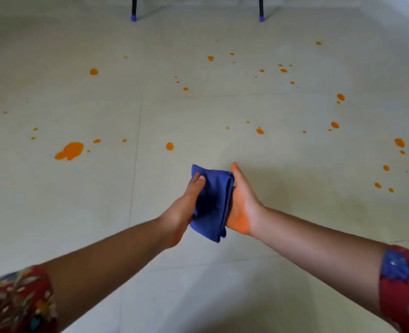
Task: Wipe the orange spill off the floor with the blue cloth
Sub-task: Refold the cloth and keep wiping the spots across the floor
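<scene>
A folded blue cloth [211, 203] is held between both hands above the pale tiled floor. My left hand [184, 207] presses on its left side with fingers on top. My right hand [243, 203] holds its right side, and the palm is stained orange. Orange spill drops lie scattered over the floor ahead. The largest puddle [70, 150] is far to the left, a round drop [169, 146] lies just beyond the cloth, and more drops [260, 131] spread to the right.
Two black furniture legs with blue caps [133, 18] [261, 19] stand at the far edge of the floor. Tile joints [136, 150] run across the floor. Red patterned sleeves cover both upper arms.
</scene>
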Tool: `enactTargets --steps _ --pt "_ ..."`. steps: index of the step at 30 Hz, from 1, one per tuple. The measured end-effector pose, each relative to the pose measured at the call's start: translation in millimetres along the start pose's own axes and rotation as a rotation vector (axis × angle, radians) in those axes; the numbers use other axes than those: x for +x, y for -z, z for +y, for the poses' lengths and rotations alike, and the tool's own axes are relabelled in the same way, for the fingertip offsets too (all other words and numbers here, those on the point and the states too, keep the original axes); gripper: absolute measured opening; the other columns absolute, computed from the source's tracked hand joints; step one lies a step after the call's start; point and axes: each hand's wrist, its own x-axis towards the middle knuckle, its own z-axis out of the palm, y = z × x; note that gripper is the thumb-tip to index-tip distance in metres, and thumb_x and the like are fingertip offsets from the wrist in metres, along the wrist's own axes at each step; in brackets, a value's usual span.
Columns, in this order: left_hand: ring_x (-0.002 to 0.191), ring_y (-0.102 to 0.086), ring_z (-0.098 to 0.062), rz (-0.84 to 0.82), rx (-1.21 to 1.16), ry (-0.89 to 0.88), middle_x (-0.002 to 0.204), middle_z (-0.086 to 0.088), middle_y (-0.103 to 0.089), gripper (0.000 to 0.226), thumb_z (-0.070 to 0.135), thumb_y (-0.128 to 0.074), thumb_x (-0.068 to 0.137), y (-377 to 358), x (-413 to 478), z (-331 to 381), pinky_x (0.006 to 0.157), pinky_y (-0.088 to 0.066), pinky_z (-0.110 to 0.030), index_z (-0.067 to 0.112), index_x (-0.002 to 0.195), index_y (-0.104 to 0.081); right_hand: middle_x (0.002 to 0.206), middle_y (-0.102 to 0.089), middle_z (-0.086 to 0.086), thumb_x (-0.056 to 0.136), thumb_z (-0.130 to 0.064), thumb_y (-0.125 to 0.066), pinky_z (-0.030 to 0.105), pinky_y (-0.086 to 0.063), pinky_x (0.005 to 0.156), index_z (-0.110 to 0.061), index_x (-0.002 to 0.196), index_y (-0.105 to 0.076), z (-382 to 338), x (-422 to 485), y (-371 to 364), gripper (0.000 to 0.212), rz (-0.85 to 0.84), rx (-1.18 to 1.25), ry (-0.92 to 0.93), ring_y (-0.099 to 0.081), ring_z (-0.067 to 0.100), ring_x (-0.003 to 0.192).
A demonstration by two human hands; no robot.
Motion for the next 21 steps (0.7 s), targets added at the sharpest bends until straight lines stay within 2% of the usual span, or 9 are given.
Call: enactTargets --steps 2,6,8,10,12,14,17,20,21 --pt "0.131 -0.039 0.001 -0.043 -0.056 -0.002 0.135 0.024 -0.051 0.051 0.068 -0.039 0.090 25.2 5.2 3.4 0.114 -0.032 -0.039 0.047 0.136 -0.045 0.125 -0.065 0.012 0.097 -0.055 -0.041 0.042 -0.042 0.105 -0.014 0.124 -0.064 7.7 10.5 -30.3 0.055 0.040 -0.107 0.043 -0.061 0.027 0.116" --pt "0.130 -0.045 -0.001 -0.088 -0.120 -0.024 0.134 0.021 -0.055 0.062 0.078 -0.051 0.076 69.1 7.8 10.2 0.111 -0.036 -0.046 0.053 0.132 -0.045 0.114 -0.071 0.006 0.095 -0.052 -0.047 0.041 -0.047 0.101 -0.016 0.111 -0.071 21.4 37.5 -76.8 0.046 0.143 -0.257 0.052 -0.067 0.025 0.107" --pt "0.121 -0.051 0.002 -0.071 -0.120 -0.036 0.129 0.021 -0.057 0.044 0.067 -0.051 0.084 86.9 2.9 17.4 0.105 -0.042 -0.043 0.055 0.127 -0.047 0.106 -0.073 0.005 0.098 -0.051 -0.045 0.040 -0.051 0.095 -0.018 0.103 -0.070 23.9 42.3 -97.2 0.042 0.169 -0.352 0.073 -0.067 0.023 0.100" --pt "0.104 -0.057 0.004 0.021 -0.199 -0.045 0.115 0.021 -0.064 0.022 0.046 -0.044 0.098 109.0 -2.4 21.7 0.093 -0.048 -0.037 0.052 0.117 -0.055 0.097 -0.072 0.003 0.100 -0.048 -0.040 0.036 -0.054 0.084 -0.020 0.098 -0.067 24.8 46.5 -117.2 0.039 0.195 -0.477 0.112 -0.067 0.020 0.091" --pt "0.103 -0.059 0.000 0.097 -0.262 -0.065 0.114 0.022 -0.064 0.026 0.034 -0.040 0.101 130.6 -4.9 25.7 0.087 -0.049 -0.036 0.044 0.113 -0.061 0.094 -0.070 0.001 0.102 -0.046 -0.038 0.033 -0.054 0.076 -0.023 0.098 -0.063 16.9 45.8 -131.2 0.035 0.211 -0.574 0.184 -0.065 0.018 0.086" --pt "0.113 -0.059 -0.009 0.168 -0.278 -0.085 0.125 0.015 -0.063 0.030 0.032 -0.039 0.101 152.3 -5.8 30.3 0.096 -0.046 -0.039 0.033 0.121 -0.062 0.095 -0.069 -0.001 0.102 -0.046 -0.037 0.033 -0.052 0.080 -0.026 0.100 -0.062 4.7 44.8 -142.3 0.032 0.240 -0.670 0.244 -0.065 0.017 0.088" --pt "0.120 -0.056 -0.017 0.256 -0.251 -0.108 0.131 0.009 -0.060 0.037 0.043 -0.040 0.099 180.6 -4.7 33.4 0.104 -0.041 -0.043 0.029 0.130 -0.055 0.097 -0.070 -0.006 0.102 -0.047 -0.036 0.029 -0.052 0.079 -0.030 0.111 -0.064 -9.0 37.3 -156.4 0.034 0.177 -0.935 0.286 -0.065 0.012 0.091" --pt "0.110 -0.063 -0.021 0.150 -0.198 -0.036 0.122 0.007 -0.064 0.047 0.060 -0.046 0.092 194.8 -9.2 40.0 0.095 -0.049 -0.044 0.030 0.127 -0.056 0.081 -0.065 -0.008 0.102 -0.043 -0.035 0.015 -0.044 0.062 -0.020 0.107 -0.064 -13.1 26.1 -161.4 0.038 0.113 -1.219 0.282 -0.059 0.003 0.068" --pt "0.106 -0.066 -0.021 0.092 -0.160 0.002 0.118 0.005 -0.066 0.047 0.061 -0.050 0.089 197.0 -11.9 41.9 0.092 -0.052 -0.044 0.030 0.122 -0.060 0.077 -0.062 -0.009 0.103 -0.042 -0.035 0.015 -0.040 0.058 -0.016 0.103 -0.064 -12.1 24.3 -162.5 0.039 0.093 -1.286 0.268 -0.056 0.002 0.063"
